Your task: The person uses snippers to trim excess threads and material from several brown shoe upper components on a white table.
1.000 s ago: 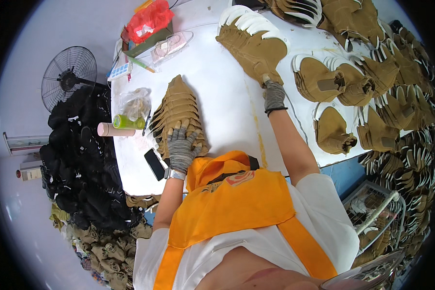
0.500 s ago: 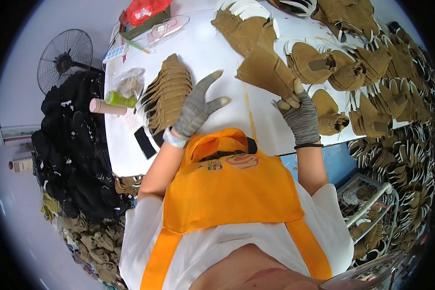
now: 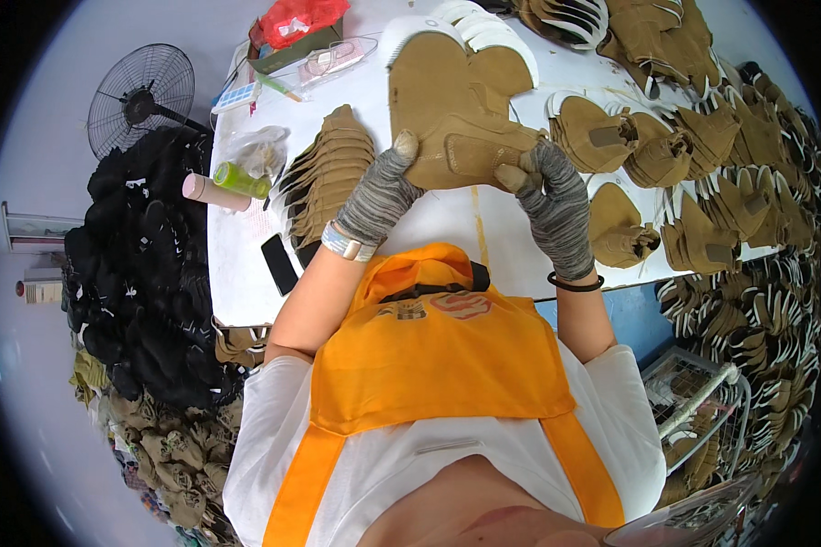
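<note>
One tan shoe upper (image 3: pixel 429 96) with a white toe edge is held up at twelve o'clock, over a white table (image 3: pixel 442 228). It appears to be mid-handling; a fanned stack of uppers (image 3: pixel 333 173) lies at eleven o'clock, bundled uppers (image 3: pixel 588 132) at two; which are finished cannot be told. Grey-gloved and apart, the left hand (image 3: pixel 379 201) pinches its lower left edge, the right hand (image 3: pixel 558 205) grips its right end.

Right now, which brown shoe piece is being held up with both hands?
The brown shoe piece held between the left hand and the right hand. What's different: the other brown pieces rest on the white table.
</note>
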Demonstrator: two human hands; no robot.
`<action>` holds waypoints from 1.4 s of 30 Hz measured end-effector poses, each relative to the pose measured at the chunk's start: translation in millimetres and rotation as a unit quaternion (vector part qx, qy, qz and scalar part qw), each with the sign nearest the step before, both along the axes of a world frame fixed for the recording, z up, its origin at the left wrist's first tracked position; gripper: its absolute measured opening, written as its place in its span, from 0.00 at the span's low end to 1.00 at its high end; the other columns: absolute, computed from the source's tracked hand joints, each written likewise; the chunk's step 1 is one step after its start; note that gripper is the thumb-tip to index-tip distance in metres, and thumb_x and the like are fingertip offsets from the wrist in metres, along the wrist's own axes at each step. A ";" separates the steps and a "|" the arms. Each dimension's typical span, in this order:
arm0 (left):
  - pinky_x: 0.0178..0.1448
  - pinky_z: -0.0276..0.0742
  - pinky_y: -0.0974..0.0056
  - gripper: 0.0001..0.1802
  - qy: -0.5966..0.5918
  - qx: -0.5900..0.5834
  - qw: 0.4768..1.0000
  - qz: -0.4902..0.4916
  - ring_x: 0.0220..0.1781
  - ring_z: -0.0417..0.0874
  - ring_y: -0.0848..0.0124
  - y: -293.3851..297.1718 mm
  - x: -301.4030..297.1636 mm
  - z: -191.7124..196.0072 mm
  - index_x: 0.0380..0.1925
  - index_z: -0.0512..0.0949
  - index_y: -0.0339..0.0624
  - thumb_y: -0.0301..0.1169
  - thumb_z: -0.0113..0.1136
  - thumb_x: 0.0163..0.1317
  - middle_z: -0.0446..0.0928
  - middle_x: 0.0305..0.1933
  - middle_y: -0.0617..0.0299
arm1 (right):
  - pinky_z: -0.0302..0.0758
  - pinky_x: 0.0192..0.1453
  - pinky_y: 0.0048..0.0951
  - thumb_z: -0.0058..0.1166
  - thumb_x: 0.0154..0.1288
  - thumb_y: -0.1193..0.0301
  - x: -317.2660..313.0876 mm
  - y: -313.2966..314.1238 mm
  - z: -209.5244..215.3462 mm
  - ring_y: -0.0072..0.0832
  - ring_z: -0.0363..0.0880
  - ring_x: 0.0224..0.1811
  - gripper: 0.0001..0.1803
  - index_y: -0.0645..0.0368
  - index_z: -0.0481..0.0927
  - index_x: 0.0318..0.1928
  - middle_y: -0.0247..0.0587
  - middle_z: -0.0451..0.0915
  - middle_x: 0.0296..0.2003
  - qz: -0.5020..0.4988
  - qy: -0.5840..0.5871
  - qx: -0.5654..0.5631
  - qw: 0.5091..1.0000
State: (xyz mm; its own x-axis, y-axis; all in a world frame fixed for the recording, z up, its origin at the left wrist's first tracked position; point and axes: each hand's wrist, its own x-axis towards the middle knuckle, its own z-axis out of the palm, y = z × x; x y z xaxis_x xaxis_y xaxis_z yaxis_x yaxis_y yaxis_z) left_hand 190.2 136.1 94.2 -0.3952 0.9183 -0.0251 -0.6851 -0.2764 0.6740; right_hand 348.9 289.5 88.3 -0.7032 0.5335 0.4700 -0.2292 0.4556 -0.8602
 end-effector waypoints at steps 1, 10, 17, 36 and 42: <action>0.65 0.67 0.58 0.35 0.050 -0.034 0.998 0.008 0.64 0.68 0.62 -4.4 -0.7 1.7 0.61 0.62 0.34 0.46 0.60 0.61 0.69 0.60 0.54 | 0.73 0.38 0.24 0.66 0.54 0.74 -3.0 -2.9 3.3 0.23 0.73 0.33 0.12 0.63 0.76 0.35 0.35 0.74 0.33 -0.014 0.020 0.045 0.999; 0.60 0.68 0.65 0.30 0.206 -0.071 0.957 0.194 0.56 0.73 0.68 -25.9 15.5 -1.2 0.59 0.67 0.37 0.41 0.60 0.61 0.72 0.56 0.58 | 0.72 0.51 0.23 0.62 0.58 0.71 -14.9 -10.3 20.3 0.26 0.75 0.46 0.17 0.61 0.77 0.47 0.41 0.75 0.45 -0.077 0.030 0.153 0.985; 0.66 0.65 0.61 0.35 0.203 -0.081 0.957 0.193 0.62 0.69 0.65 -41.8 9.6 -2.9 0.61 0.61 0.37 0.42 0.62 0.60 0.67 0.61 0.56 | 0.69 0.58 0.26 0.56 0.65 0.67 -5.0 -14.3 23.2 0.24 0.74 0.50 0.19 0.62 0.74 0.54 0.38 0.76 0.48 -0.002 0.039 -0.166 0.985; 0.63 0.70 0.56 0.24 -0.175 0.066 0.982 0.037 0.58 0.74 0.62 -46.0 14.8 -24.9 0.59 0.65 0.36 0.39 0.51 0.67 0.72 0.58 0.53 | 0.72 0.44 0.21 0.59 0.61 0.59 -28.1 -3.0 41.0 0.19 0.74 0.35 0.16 0.60 0.81 0.39 0.31 0.79 0.30 0.148 -0.041 -0.351 0.924; 0.64 0.67 0.55 0.30 0.037 0.023 0.964 0.261 0.59 0.71 0.64 -43.0 23.1 -7.8 0.61 0.62 0.38 0.42 0.55 0.65 0.69 0.58 0.55 | 0.69 0.43 0.20 0.55 0.66 0.59 -21.2 -9.2 41.3 0.18 0.70 0.34 0.15 0.61 0.78 0.38 0.31 0.75 0.32 0.020 0.042 -0.173 0.984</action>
State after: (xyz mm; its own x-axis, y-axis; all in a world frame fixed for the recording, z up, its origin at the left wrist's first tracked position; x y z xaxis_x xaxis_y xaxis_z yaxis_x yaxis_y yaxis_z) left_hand 213.3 93.1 86.4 -0.8032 0.5931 0.0564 -0.3954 -0.6015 0.6942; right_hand 327.7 280.3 129.6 -0.6936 0.6442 0.3224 -0.3170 0.1289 -0.9396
